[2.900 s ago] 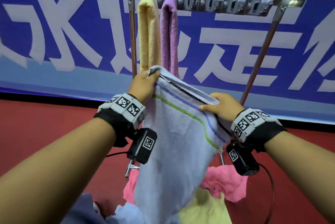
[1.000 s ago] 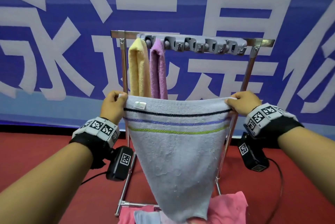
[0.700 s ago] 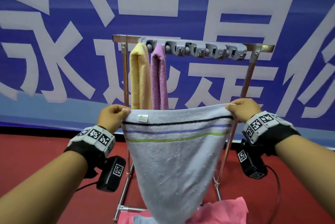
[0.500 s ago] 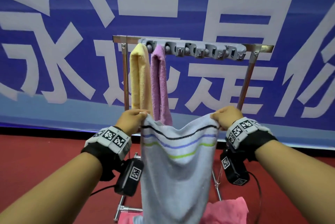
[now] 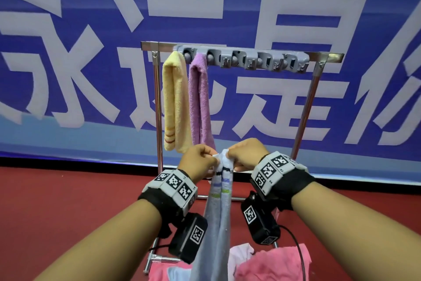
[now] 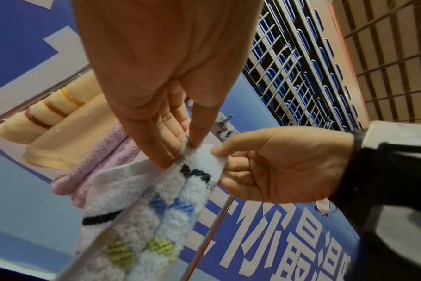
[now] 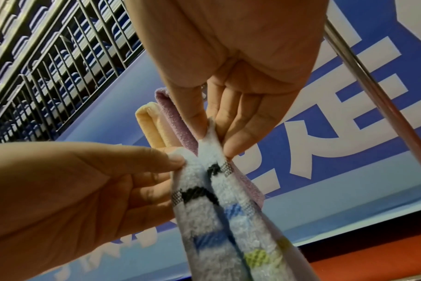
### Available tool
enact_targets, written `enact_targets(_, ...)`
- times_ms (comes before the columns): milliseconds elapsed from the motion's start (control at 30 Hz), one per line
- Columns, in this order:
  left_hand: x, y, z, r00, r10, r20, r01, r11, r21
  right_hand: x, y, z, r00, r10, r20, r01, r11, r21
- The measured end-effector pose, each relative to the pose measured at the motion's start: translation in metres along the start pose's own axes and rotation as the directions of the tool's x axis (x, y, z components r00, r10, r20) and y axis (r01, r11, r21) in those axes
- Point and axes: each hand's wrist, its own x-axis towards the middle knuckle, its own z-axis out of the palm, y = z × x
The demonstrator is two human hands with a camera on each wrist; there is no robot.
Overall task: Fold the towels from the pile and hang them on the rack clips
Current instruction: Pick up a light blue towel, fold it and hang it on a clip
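A pale blue towel (image 5: 218,212) with black, blue and green stripes hangs folded in half lengthwise in front of the rack. My left hand (image 5: 210,161) and right hand (image 5: 230,156) meet at its top, each pinching one upper corner, with the corners pressed together. The left wrist view shows my left hand (image 6: 183,150) pinching the towel (image 6: 173,201) between thumb and fingers. My right hand (image 7: 214,140) pinches the towel (image 7: 216,209) the same way in the right wrist view. Above, the grey clip bar (image 5: 246,60) holds a yellow towel (image 5: 175,103) and a purple towel (image 5: 200,98) in its leftmost clips.
The metal rack's posts (image 5: 306,107) stand on a red floor before a blue banner. Several clips to the right of the purple towel hold nothing. The pile, with a pink towel (image 5: 273,266), lies at the rack's foot below my hands.
My hands first spread the towel wide by its top corners, then came together at the middle, folding it in half. The head camera now sees the rack from lower and nearer.
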Motion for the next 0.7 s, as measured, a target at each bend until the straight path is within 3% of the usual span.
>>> enact_targets(400, -0.005, -0.007, 0.006, 0.996, 0.087, -0.013, -0.086, 0.995, 0.059, -0.007, 0.0, 0.012, 0.999, -0.042, -0.009, 0.042, 0.998, -0.036)
enact_targets(700, -0.007, -0.001, -0.002, 0.98, 0.138, 0.143, -0.15, 0.986, 0.079, -0.008, 0.007, 0.003, 0.991, -0.135, -0.01, 0.131, 0.976, -0.176)
